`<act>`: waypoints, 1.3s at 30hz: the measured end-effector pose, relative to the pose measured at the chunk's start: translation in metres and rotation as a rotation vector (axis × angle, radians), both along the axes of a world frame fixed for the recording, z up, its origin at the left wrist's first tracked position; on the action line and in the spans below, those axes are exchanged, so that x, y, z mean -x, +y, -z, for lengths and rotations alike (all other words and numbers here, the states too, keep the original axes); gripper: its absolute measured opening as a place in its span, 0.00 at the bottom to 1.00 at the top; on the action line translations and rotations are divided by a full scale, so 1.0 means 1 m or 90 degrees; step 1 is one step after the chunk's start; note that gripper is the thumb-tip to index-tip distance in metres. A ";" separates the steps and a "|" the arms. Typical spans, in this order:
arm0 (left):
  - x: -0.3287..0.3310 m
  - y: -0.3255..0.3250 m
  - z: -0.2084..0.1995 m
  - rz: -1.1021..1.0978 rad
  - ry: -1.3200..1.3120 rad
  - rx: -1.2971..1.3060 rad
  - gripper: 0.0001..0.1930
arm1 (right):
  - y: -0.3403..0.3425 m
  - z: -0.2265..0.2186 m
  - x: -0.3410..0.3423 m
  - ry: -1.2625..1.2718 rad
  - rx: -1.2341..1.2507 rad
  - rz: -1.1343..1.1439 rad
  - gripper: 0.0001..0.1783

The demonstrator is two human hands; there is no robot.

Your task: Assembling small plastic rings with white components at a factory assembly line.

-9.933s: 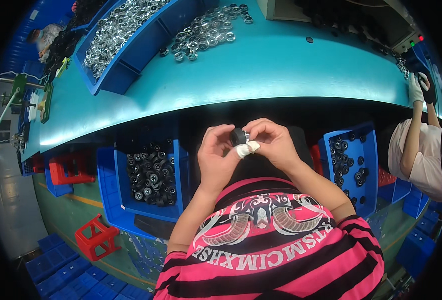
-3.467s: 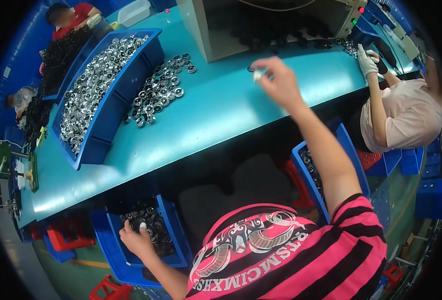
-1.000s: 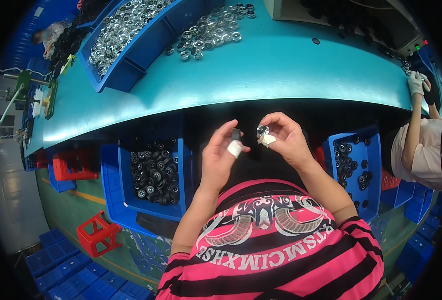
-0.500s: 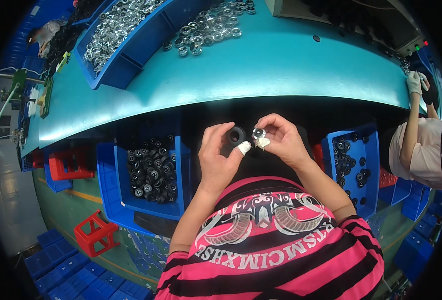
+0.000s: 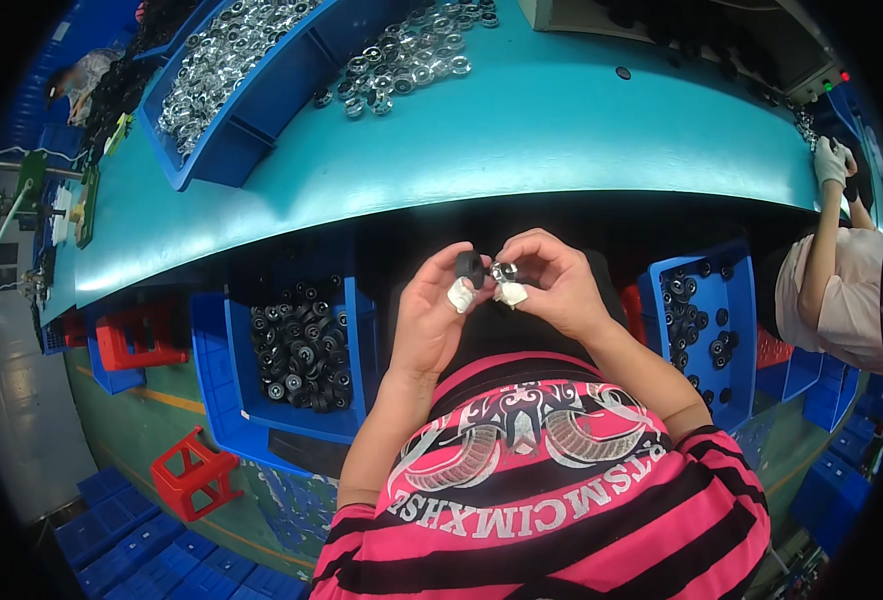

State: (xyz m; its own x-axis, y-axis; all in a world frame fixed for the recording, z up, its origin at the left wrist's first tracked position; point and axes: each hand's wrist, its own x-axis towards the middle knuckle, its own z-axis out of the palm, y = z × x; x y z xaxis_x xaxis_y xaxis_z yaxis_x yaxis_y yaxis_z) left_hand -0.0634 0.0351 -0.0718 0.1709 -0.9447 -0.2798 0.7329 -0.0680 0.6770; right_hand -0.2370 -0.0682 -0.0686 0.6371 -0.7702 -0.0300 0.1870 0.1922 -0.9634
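1. Black ring (image 5: pixel 470 266) is pinched in the left hand (image 5: pixel 428 308), in front of the near edge of the worktop (image 5: pixel 462 140).
2. The shiny wheel (image 5: pixel 504 272) is gripped by the fingers and thumb of the right hand (image 5: pixel 562 292), just beside the ring; whether they touch, I cannot tell.
3. The step in hand appears to be bringing both pieces together.
4. The next move would likely call for lining up their centres, then pressing evenly.

Tyre (image 5: pixel 470 266) L of hub (image 5: pixel 504 272), bin (image 5: pixel 364 350) L, 2nd bin (image 5: pixel 746 355) R, tray (image 5: pixel 262 130) on tbl (image 5: pixel 482 150)
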 end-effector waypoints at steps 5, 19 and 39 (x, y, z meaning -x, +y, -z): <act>0.003 0.001 0.014 0.045 0.055 0.014 0.32 | 0.000 -0.010 -0.005 0.120 0.289 0.080 0.14; 0.011 0.002 0.004 0.065 -0.107 0.002 0.26 | 0.006 -0.010 -0.009 0.177 0.539 0.157 0.18; 0.012 0.004 0.015 -0.004 -0.145 0.106 0.19 | 0.010 -0.009 -0.002 0.112 0.005 -0.144 0.27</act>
State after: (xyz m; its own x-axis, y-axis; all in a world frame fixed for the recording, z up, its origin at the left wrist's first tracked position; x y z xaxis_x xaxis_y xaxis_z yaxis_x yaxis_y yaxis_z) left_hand -0.0754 0.0392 -0.0866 0.2176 -0.9731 -0.0752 0.5604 0.0615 0.8259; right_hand -0.2353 -0.0585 -0.0597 0.7779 -0.6101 -0.1502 -0.0302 0.2024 -0.9788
